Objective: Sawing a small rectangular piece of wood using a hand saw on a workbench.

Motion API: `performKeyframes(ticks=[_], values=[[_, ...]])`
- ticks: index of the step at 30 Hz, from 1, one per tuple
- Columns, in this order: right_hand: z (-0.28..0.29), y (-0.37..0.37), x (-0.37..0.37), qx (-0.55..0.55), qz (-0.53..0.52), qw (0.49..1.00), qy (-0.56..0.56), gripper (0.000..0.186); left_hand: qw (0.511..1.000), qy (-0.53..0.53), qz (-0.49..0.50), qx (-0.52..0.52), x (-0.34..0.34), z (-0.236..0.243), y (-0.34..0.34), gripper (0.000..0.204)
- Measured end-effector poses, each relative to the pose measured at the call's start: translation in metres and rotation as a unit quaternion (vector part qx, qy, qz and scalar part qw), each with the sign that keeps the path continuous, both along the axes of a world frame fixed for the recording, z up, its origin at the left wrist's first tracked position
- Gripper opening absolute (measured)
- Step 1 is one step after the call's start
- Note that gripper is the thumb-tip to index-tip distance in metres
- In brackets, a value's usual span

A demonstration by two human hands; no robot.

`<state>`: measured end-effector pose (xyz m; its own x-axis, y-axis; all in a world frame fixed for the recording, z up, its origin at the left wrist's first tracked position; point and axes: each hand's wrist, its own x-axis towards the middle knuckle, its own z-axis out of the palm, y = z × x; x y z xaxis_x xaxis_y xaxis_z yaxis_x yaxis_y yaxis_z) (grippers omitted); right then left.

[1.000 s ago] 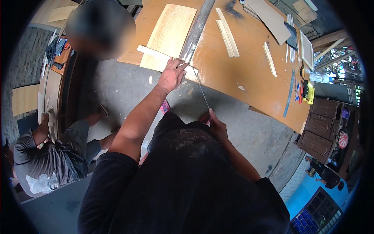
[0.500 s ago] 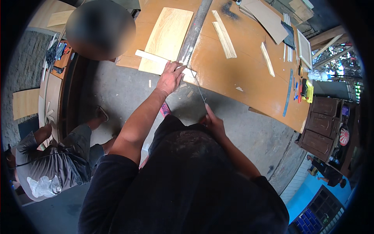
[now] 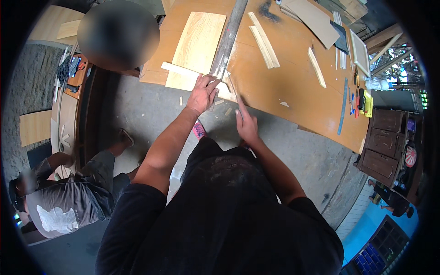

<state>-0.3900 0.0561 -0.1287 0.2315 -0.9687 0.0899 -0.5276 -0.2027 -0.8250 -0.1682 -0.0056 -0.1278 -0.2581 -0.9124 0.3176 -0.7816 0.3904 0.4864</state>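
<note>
At the near edge of the brown table (image 3: pixel 293 91), my left hand (image 3: pixel 200 95) presses its fingers on a pale wooden strip (image 3: pixel 179 69). The strip lies across the near end of a wide wood-grain board (image 3: pixel 198 39). My right hand (image 3: pixel 248 125) is closed around the handle of what looks like a handsaw (image 3: pixel 233 86). Its thin blade shows nearly edge-on and reaches forward past the strip's right end, beside my left fingers. The handle is mostly hidden in my fist. A grey metal bar (image 3: pixel 231 34) runs away from the cutting spot.
Angled wood offcuts (image 3: pixel 265 46) and a short strip (image 3: pixel 316 68) lie on the table. Farther right are a blue ruler (image 3: pixel 343 106) and a yellow tool (image 3: pixel 368 103). A co-worker (image 3: pixel 68 201) is at the lower left; another person's blurred head (image 3: pixel 118 34) is at the upper left.
My right hand has pushed forward and up toward the table edge, taking the saw along. My left hand stays on the strip. The view has shifted slightly.
</note>
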Motion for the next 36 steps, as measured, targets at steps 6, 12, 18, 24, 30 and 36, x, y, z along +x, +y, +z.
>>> performKeyframes(ticks=[6, 12, 18, 24, 30, 36], values=[[0.025, 0.059, -0.062, 0.100, -0.099, 0.990, -0.017, 0.053, 0.999, -0.051, 0.002, -0.005, -0.002, 0.003, -0.003, 0.034], [0.012, 0.049, -0.114, 0.043, -0.226, 0.973, 0.004, 0.050, 0.994, -0.091, 0.009, -0.059, 0.008, 0.033, -0.016, 0.030], [-0.012, 0.004, -0.145, -0.097, -0.277, 0.943, 0.153, 0.042, 0.992, 0.064, 0.046, -0.099, 0.007, 0.102, -0.021, 0.020], [-0.012, -0.029, -0.158, 0.009, -0.245, 0.917, 0.314, 0.048, 0.963, 0.159, 0.106, -0.189, 0.003, 0.177, -0.005, 0.024], [-0.010, -0.039, -0.155, 0.042, -0.249, 0.916, 0.311, 0.052, 0.885, 0.431, 0.173, 0.027, 0.013, 0.201, -0.003, 0.041], [0.016, -0.032, -0.140, 0.002, -0.261, 0.913, 0.313, 0.060, 0.730, 0.671, 0.071, 0.112, 0.032, 0.207, -0.005, 0.056]])
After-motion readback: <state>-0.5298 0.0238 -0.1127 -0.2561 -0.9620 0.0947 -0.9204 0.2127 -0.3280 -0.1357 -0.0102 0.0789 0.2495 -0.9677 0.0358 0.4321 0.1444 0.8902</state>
